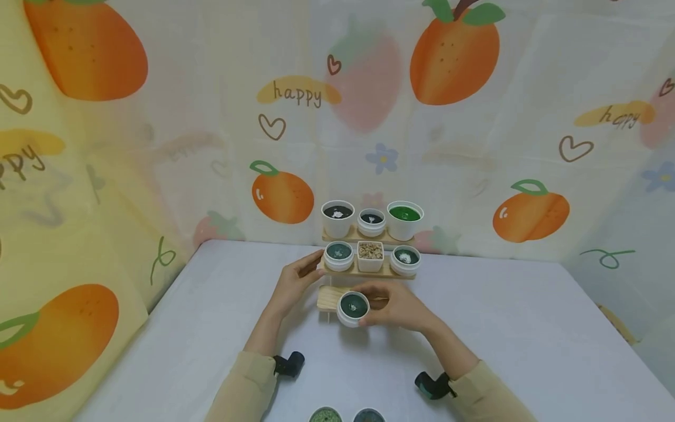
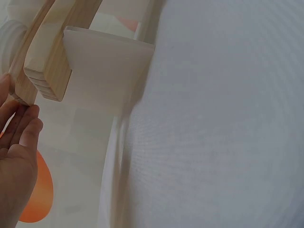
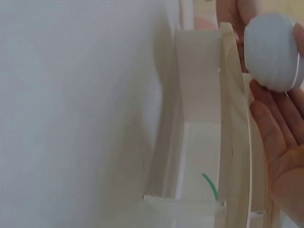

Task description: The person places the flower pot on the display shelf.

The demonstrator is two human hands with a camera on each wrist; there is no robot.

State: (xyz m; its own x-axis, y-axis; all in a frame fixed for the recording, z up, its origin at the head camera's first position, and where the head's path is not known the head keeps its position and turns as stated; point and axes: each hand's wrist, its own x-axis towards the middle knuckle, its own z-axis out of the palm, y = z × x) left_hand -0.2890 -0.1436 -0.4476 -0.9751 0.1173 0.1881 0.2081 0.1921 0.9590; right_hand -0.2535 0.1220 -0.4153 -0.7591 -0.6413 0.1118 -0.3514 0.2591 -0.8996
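The small white jar with dark green contents sits at the front edge of the lowest step of a three-tier wooden rack, and in the head view the right hand curls round its right side, fingers and thumb wrapped on the wall, so the jar lies just left of that palm with its open mouth facing up. The left hand rests with straight fingers against the left end of the middle step, touching the wood and gripping nothing; it is the farther of the two from the jar. Five more pots fill the upper steps, among them a square cup of brown crumbs, all on a pale table. From the left wrist, the extended fingers lie beside the end of a wooden shelf board, relaxed and uncurled. From the right wrist, the jar's rounded white underside is held between fingers above and below it, directly beside the rack's wooden edge.
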